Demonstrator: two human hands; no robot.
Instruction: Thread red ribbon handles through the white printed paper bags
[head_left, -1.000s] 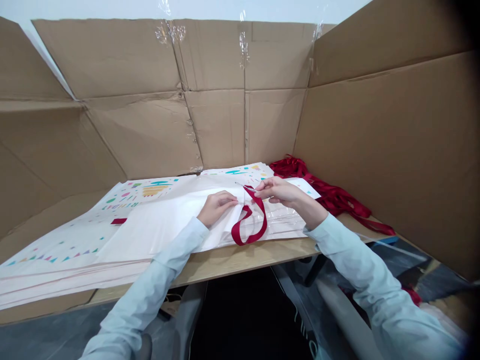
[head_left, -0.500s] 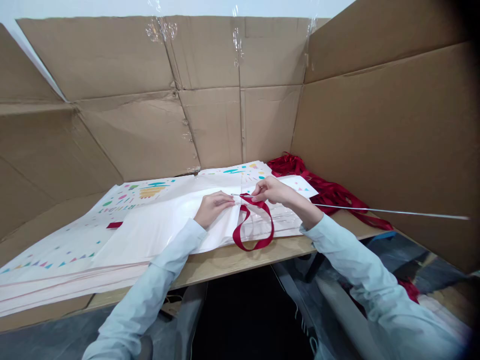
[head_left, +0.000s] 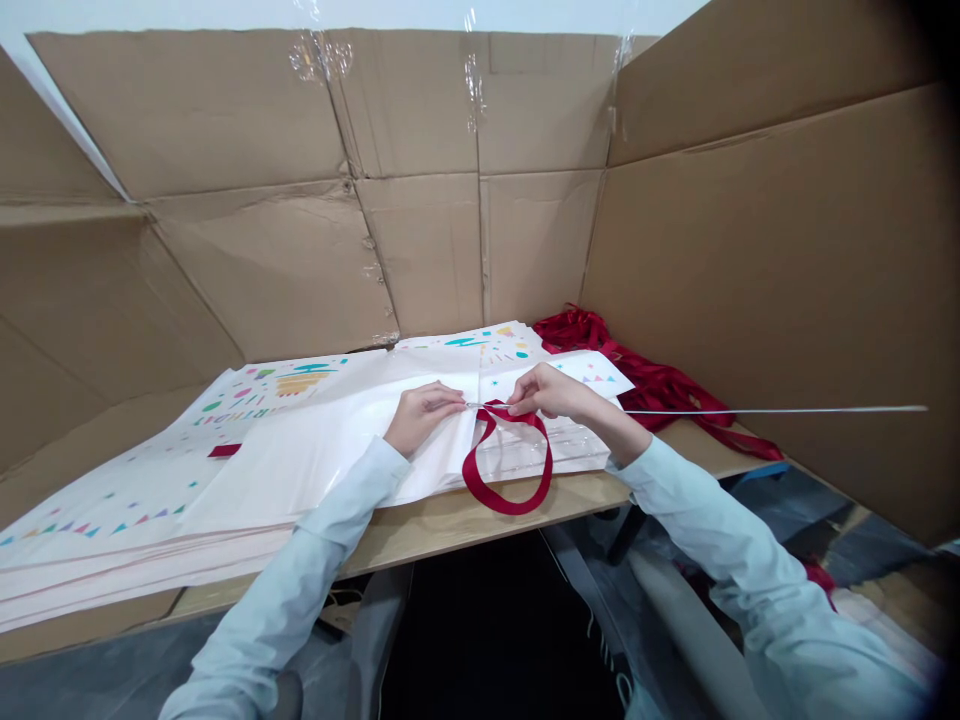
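Holding metal rod point(head_left: 750, 411), right hand point(head_left: 546, 392), red ribbon point(head_left: 504, 508) below (left hand point(head_left: 424, 417) beside)

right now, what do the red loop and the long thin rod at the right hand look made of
The red loop looks like fabric ribbon: flat, limp, softly sheened along its curve. The long thin rod looks like metal, bright grey and straight, though it is too thin to be sure.

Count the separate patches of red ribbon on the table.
3: a loop lying at the front edge of the printed sheets, a tangled heap at back right, and a small strip on those sheets at left. More may be hidden beneath.
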